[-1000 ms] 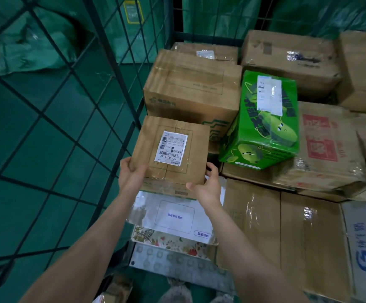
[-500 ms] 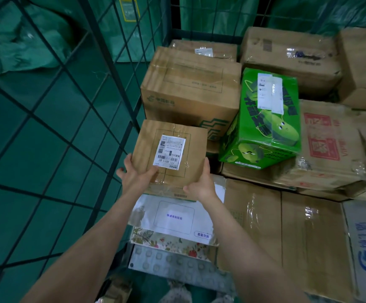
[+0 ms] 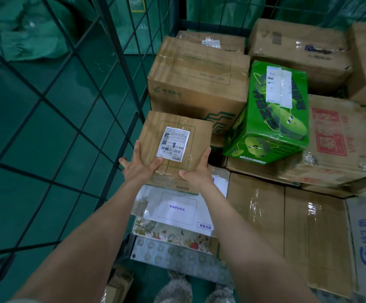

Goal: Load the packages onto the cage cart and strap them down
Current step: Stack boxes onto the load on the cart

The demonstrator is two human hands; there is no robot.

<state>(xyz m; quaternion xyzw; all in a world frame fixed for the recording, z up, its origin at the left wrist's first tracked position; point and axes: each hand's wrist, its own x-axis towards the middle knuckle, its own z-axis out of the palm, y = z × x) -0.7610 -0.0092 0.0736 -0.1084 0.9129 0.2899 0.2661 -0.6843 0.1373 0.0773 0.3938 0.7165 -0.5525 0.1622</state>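
Observation:
A small cardboard box point(image 3: 177, 132) with a white barcode label sits low at the cart's left side, against the front of a large brown carton point(image 3: 197, 71). My left hand point(image 3: 139, 166) presses on its near left corner, fingers spread and straight, thumb lying on the top face. At the near right corner my right hand point(image 3: 197, 172) rests with one finger stretched up the box's right edge. Under the box's near edge lies a flat white mailer point(image 3: 177, 207). The cage cart's wire wall point(image 3: 121, 119) runs just left of the box.
A green printed box point(image 3: 271, 114) leans tilted to the right, on a carton with red print point(image 3: 335, 136). More brown cartons fill the back and right. A floral flat pack point(image 3: 173, 234) and a bubble-padded pack point(image 3: 177, 256) lie nearest me. Green floor shows beyond the mesh.
The small box has slid forward and down toward the large carton. My hands shifted from its sides to its near corners, the left fingers spreading out flat.

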